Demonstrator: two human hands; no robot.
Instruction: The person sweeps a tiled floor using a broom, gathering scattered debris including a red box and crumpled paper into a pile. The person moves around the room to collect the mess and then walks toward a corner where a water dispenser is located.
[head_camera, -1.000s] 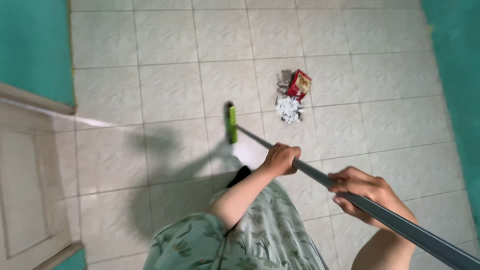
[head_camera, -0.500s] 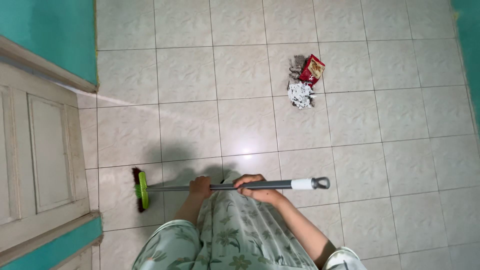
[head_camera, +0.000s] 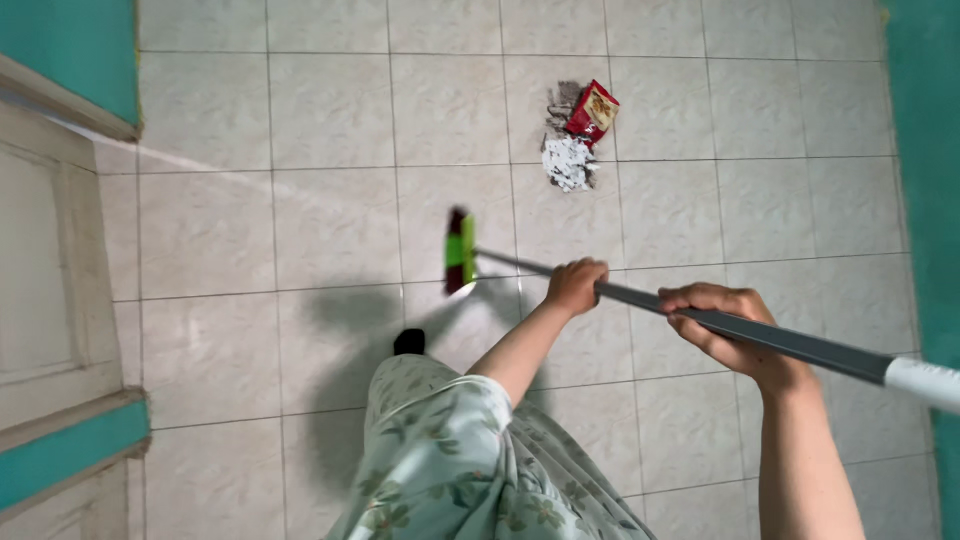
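Observation:
I hold a broom with a grey handle (head_camera: 800, 345) and a green head (head_camera: 460, 250) with dark bristles, resting on the pale tiled floor (head_camera: 330, 110). My left hand (head_camera: 577, 285) grips the handle lower down, closer to the head. My right hand (head_camera: 722, 325) grips it higher up, toward the white end grip (head_camera: 925, 380). Beyond the broom head lies a small pile of rubbish: a red wrapper (head_camera: 592, 110), white scraps (head_camera: 568, 162) and grey dust. The broom head is about one tile short of the pile.
A cream door (head_camera: 50, 270) and its frame stand at the left, with teal wall (head_camera: 70, 45) above it. Another teal wall (head_camera: 925, 150) runs along the right edge. My green floral clothing (head_camera: 450, 460) fills the bottom centre.
The broom head has swung from the lower left by the door up and right toward the middle of the floor. The handle now slants down to the right instead of lying level.

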